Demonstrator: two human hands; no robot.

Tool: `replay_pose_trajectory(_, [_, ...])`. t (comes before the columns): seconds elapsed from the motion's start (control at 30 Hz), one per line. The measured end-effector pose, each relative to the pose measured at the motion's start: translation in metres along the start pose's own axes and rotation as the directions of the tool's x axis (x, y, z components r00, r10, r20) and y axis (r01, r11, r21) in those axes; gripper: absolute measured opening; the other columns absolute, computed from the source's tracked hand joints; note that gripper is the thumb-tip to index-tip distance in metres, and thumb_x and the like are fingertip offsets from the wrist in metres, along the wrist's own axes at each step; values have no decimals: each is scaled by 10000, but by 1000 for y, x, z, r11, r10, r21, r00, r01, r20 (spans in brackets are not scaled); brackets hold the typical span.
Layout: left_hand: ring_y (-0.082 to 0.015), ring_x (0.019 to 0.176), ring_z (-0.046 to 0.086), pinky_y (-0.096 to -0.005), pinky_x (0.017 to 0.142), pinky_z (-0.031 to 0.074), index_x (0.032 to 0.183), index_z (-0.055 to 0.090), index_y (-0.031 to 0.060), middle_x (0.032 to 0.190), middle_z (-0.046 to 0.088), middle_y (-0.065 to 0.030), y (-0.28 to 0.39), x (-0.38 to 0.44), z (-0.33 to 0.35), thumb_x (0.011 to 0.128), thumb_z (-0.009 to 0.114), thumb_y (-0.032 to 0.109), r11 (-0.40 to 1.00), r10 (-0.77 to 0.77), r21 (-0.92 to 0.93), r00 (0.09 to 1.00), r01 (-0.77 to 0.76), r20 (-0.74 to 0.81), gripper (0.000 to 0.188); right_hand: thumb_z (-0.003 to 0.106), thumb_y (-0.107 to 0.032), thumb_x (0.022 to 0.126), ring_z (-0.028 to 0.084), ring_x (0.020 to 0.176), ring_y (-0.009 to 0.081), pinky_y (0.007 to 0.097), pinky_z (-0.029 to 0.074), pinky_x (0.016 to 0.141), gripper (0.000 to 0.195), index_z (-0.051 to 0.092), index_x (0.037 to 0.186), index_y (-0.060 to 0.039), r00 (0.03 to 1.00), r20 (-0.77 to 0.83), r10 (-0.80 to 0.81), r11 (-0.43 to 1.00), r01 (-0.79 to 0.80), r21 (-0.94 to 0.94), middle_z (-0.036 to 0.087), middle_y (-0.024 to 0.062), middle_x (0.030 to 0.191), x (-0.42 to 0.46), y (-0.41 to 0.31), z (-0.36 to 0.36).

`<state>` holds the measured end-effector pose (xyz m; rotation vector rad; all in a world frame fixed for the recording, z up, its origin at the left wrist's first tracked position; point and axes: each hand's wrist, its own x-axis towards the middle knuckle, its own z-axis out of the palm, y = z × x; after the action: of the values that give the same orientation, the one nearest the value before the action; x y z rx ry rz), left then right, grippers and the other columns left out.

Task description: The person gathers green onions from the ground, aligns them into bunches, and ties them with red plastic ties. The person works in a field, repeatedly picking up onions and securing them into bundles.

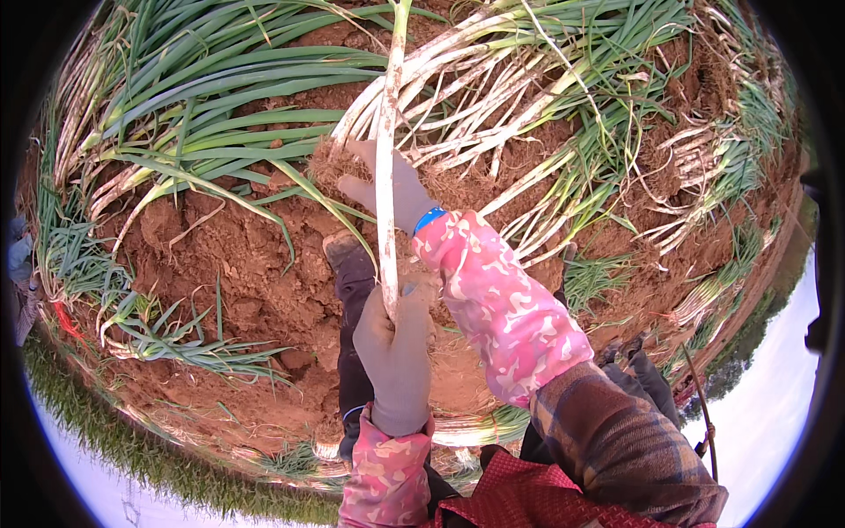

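Observation:
My left hand (pixel 398 363), in a grey glove, grips the lower end of one long Welsh onion stalk (pixel 385 178). The stalk is white, streaked with soil, and runs upright through the picture, turning green at the top edge. Behind it, my gloved right hand (pixel 406 191) reaches out with thumb and finger apart. Its fingertips are close to the brown roots (pixel 330 162) of a heap of Welsh onions (pixel 455 99); whether they touch is unclear. The stalk covers part of this hand.
More Welsh onions with green leaves (pixel 218 86) lie at the upper left. Loose plants (pixel 191 343) rest on reddish clods of soil (pixel 244 257). A boot (pixel 340 247) stands below my hands. Bundled onions (pixel 469 430) lie near the bottom. A person's clothing (pixel 20 254) shows at the left rim.

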<state>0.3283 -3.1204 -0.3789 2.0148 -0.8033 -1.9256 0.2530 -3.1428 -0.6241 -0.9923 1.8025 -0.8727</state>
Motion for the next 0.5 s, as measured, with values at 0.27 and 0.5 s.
replay_pose_trajectory(0.27, [-46,571,445,-238,526,425,1001,676,-37,872,692,-112,4,3,4,1006,590,162,995,-47,-92,999,44,-23,217,682,-117,970,471,644,47,231,364,537,88,609,937,-79,590,-26,807,277,-339,899,501,-59,767,-77,122,-34])
replay_pose_trajectory(0.5, [-46,574,444,-239,522,420,989,670,-39,927,707,-108,5,5,13,990,595,155,989,-90,-118,995,85,-37,208,822,-258,847,687,1035,296,357,521,952,570,657,1277,78,31,-446,895,302,-777,553,710,185,1099,27,124,-38])
